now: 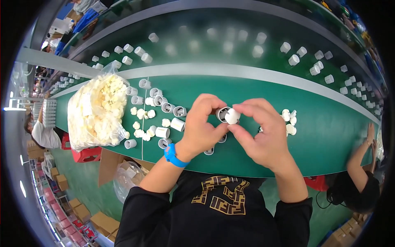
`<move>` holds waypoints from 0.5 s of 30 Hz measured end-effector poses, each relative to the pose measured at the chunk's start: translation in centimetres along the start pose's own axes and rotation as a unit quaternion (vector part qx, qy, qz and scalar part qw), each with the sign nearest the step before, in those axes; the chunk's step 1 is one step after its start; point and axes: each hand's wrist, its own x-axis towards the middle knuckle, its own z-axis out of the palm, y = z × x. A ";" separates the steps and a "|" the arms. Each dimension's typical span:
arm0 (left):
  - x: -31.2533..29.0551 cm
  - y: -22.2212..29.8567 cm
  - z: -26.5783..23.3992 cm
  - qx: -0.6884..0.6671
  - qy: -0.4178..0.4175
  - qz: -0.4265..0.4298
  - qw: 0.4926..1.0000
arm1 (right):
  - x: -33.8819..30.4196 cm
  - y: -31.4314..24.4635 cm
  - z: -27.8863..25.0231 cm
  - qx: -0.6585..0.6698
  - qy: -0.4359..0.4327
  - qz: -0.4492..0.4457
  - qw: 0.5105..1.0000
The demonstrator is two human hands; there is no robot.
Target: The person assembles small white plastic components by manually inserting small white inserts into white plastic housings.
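Note:
My left hand [200, 131], with a blue band on its wrist, grips a short grey-white cylinder [222, 114] whose open end faces right. Between the thumb and fingers of my right hand [264, 136] is a white, rounded, lobed piece [232, 116], right at the cylinder's mouth. I cannot tell whether it sits partly inside. Several more cylinders [162, 132] lie to the left of my hands, dark inside where their ends show. Among them are loose white lobed pieces [166, 122]. A small cluster of such pieces [291, 129] lies right of my right hand.
A clear plastic bag [78, 123] full of cream-white pieces stands on the green table [321, 140] at the left. Beyond a pale rail [230, 71], many cylinders stand on a green belt [205, 49]. Another person's arm [358, 154] rests at the table's right end.

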 end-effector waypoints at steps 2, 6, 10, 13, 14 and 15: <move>0.0 0.1 0.9 0.028 0.024 0.012 0.999 | -0.4 -0.7 0.6 -0.005 0.017 0.025 1.000; 0.1 0.8 1.4 0.104 0.083 0.088 0.987 | -0.9 -0.6 1.3 -0.077 0.035 0.000 0.996; 0.0 1.1 1.2 0.147 0.098 0.114 0.978 | -0.8 -1.1 1.7 -0.051 0.015 0.015 0.998; -0.1 0.9 1.0 0.147 0.105 0.140 0.973 | -1.0 -1.2 1.7 -0.068 0.008 0.005 0.998; -0.1 1.0 0.9 0.147 0.104 0.140 0.974 | -1.1 -1.2 1.6 -0.073 0.003 0.007 0.997; -0.1 1.1 0.9 0.148 0.103 0.144 0.973 | -1.0 -1.2 1.7 -0.073 0.004 0.008 0.997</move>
